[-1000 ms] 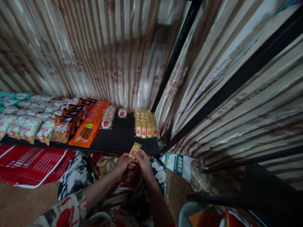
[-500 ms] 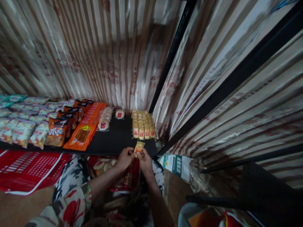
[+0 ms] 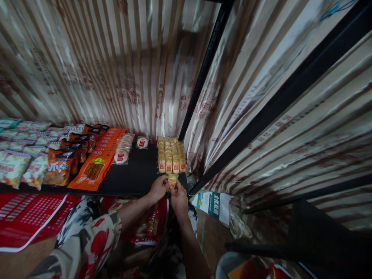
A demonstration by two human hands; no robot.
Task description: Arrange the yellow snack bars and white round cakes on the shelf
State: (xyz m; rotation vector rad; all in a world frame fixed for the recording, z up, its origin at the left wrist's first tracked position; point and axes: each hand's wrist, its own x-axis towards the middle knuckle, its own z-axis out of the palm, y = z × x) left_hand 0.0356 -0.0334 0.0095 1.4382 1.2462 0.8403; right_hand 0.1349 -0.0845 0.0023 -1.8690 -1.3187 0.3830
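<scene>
A small yellow snack packet (image 3: 172, 179) is pinched between the fingertips of both hands at the front edge of the black shelf (image 3: 136, 176): the left hand (image 3: 158, 188) is closed on its left side, the right hand (image 3: 179, 198) on its lower right. The packet is held just short of the block of matching yellow packets (image 3: 171, 155), which lies directly beyond the grip in tidy rows near the shelf's right end.

The hold is judged light, by fingertips only, and the wrapper looks slick. If one grip were loosened before the packet rests flat, it could slide off the front edge and drop toward the red bag (image 3: 151, 224) below the hands. Because the nearest row sits just beyond the fingers, a push forward could knock those packets askew or tip them over.

Beyond and left of the grip, round white-and-red packets (image 3: 122, 149) and an orange packet (image 3: 94, 170) lie well apart from the hands and are unlikely to be disturbed.
</scene>
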